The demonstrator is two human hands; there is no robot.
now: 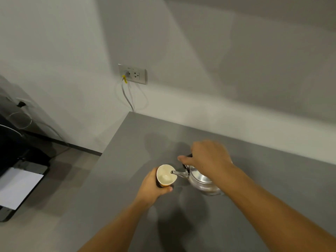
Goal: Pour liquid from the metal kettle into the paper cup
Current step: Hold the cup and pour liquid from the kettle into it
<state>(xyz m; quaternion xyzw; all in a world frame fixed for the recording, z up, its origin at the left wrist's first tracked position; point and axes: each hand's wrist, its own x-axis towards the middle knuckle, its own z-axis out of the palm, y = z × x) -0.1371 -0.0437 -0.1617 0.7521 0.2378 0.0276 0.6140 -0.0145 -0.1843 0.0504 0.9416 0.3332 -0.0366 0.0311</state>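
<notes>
At the far left, a black device (20, 179) with a white sheet on it is sitting beside the grey table (254, 179), cut off by the frame edge. The left hand (152, 186) is wrapping its fingers around the paper cup (165, 176), gripping it from the left side, with the thumb curling under its front wall; most of the cup's outside is hiding behind the hand, and whether it is resting on the table is unclear. The cup's pale inside is showing. Just right of it, the metal kettle (201, 182) is tilting, its spout tip reaching over the cup's rim. The right hand (209, 157) is closing over the kettle's dark handle from above, blurred and covering the handle and part of the lid. Any stream from the spout is too faint to make out.
</notes>
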